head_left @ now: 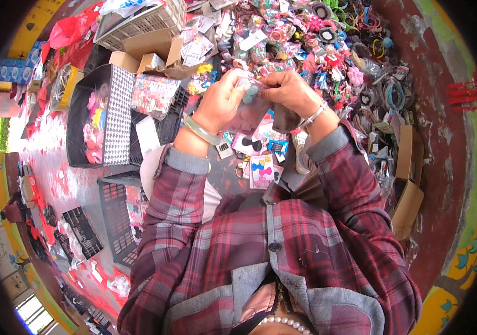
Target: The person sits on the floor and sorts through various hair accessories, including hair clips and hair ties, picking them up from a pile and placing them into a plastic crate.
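Observation:
Up in front of my chest, both hands hold a small clear plastic bag (245,116) between them. My left hand (216,106) grips its left side, fingers closed, next to a small grey-green piece (250,94) at the bag's top; whether that piece is inside the bag I cannot tell. My right hand (295,96) pinches the bag's upper right edge with thumb and forefinger. Below the hands, a card with coloured bows (261,171) and a card with a black bow (248,144) lie among other small carded hair accessories.
Beyond my hands spreads a large heap of hair ties and accessories (328,53). To the left stand a houndstooth fabric bin (120,117), an open cardboard box (132,60), a pale plastic crate (163,22) and a black crate (113,192). Cardboard (409,209) leans at the right.

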`<state>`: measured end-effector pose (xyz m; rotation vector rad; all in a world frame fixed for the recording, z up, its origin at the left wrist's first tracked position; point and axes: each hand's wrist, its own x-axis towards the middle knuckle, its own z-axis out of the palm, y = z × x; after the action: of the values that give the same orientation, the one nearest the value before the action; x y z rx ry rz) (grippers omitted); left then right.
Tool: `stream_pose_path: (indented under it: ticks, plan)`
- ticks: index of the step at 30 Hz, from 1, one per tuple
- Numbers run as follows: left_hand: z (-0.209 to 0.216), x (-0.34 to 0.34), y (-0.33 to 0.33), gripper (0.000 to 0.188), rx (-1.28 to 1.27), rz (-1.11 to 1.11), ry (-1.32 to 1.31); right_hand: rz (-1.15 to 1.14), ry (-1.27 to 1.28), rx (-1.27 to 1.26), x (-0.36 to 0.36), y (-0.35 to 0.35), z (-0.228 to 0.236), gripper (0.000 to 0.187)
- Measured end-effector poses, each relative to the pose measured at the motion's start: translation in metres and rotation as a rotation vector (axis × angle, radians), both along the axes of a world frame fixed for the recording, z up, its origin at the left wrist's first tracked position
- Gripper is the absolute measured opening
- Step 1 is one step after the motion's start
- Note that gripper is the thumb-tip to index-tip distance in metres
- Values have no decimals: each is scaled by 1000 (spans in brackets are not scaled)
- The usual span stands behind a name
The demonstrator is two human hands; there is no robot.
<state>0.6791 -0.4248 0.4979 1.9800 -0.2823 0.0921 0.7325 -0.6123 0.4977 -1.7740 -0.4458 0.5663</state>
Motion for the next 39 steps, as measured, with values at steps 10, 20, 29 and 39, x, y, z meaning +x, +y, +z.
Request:
stream_pose_path:
  ticks: [10, 20, 29, 39]
  plan:
    - [10, 0, -2, 16, -260, 15, 49, -89, 93, 81, -6, 3, 12, 16]
    - [16, 0, -1, 21, -245, -19, 151, -75, 67, 56, -4, 2, 9, 16]
    - [8, 1, 11, 11, -221, -3, 257, -31, -82, -15, 0, -1, 6, 19]
    - [11, 0, 9, 17, -74, -77, 66, 88, 98, -61, 0, -2, 16, 26]
